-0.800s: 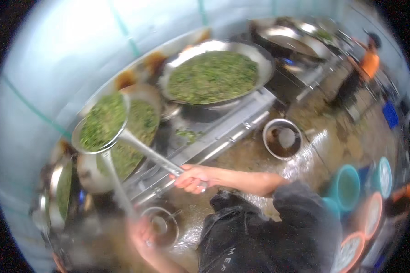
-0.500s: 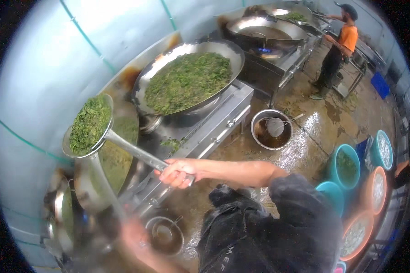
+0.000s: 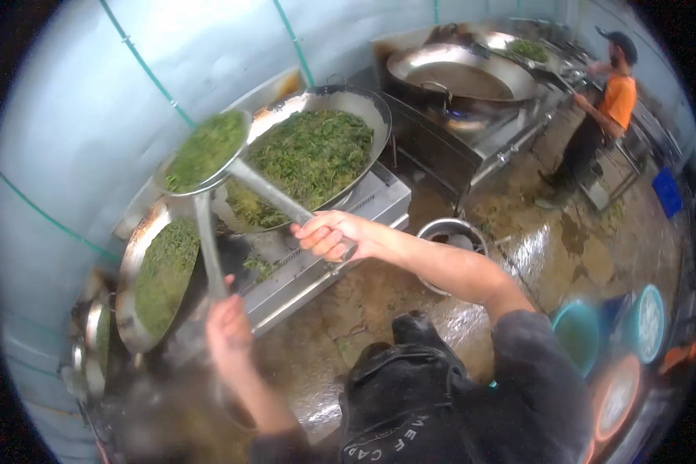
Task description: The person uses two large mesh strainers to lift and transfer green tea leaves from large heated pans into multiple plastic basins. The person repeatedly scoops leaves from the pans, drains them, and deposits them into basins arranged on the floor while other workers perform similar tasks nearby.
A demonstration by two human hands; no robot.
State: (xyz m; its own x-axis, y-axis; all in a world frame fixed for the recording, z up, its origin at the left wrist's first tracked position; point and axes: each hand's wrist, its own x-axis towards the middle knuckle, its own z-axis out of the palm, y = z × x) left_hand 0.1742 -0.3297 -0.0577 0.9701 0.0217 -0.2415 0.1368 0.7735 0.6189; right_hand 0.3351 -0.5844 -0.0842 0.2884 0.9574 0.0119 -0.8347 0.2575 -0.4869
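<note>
Chopped leafy greens [image 3: 206, 149] fill a wide round skimmer head, lifted between two large woks. Two long metal handles run down from its rim; whether they belong to one tool or two nested ones I cannot tell. My right hand [image 3: 332, 236] is wrapped round the right-hand skimmer handle [image 3: 271, 193]. Lower down, my left hand [image 3: 228, 325] grips the other handle [image 3: 209, 240], slightly blurred. Behind the skimmer sits the middle wok [image 3: 379, 116], heaped with greens. The left wok [image 3: 127, 294] also holds greens in a layer.
A wok of brownish liquid [image 3: 510, 66] stands on a farther burner. A person in an orange shirt [image 3: 619, 100] works beyond it. A metal pot [image 3: 479, 232] is on the wet floor [image 3: 433, 332]. Coloured tubs [image 3: 576, 332] line the right. Greens lie spilled on the stove edge [image 3: 363, 209].
Both hands have raised the loaded skimmer and carried it right, from over the left wok toward the middle one. The view has shifted, and the left wok shows more fully.
</note>
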